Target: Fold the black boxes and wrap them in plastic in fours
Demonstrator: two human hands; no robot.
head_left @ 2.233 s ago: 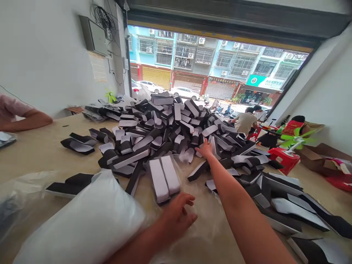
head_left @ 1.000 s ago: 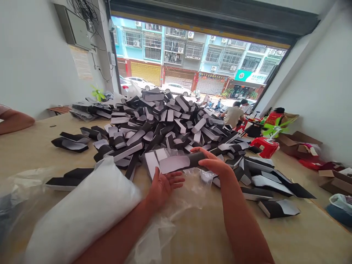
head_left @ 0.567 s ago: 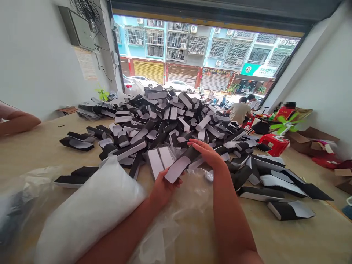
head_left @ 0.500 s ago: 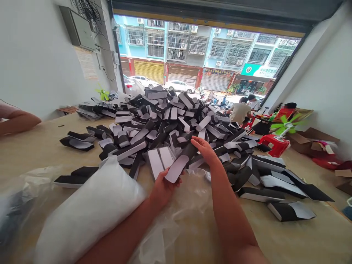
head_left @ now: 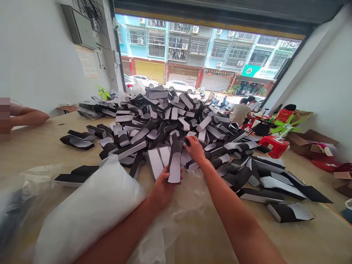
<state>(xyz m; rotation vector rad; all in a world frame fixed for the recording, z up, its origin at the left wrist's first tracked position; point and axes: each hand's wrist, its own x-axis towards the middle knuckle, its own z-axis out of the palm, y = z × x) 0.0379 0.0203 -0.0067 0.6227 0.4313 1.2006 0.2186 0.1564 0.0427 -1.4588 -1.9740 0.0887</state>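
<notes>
Held lengthwise over the clear bag (head_left: 192,198): one black piece (head_left: 175,165) with a white face. Near end pinched in the left hand (head_left: 162,187), far end gripped by the curled fingers of the right hand (head_left: 194,148), probably to keep it square beside two like pieces (head_left: 159,161) lying in the bag. Backed just beyond by the big heap (head_left: 165,117). Hemmed at left by a white wrapped bundle (head_left: 90,212); bare table (head_left: 302,242) left only toward the right edge.

A black piece (head_left: 175,163) partly covers the left hand (head_left: 162,187).
</notes>
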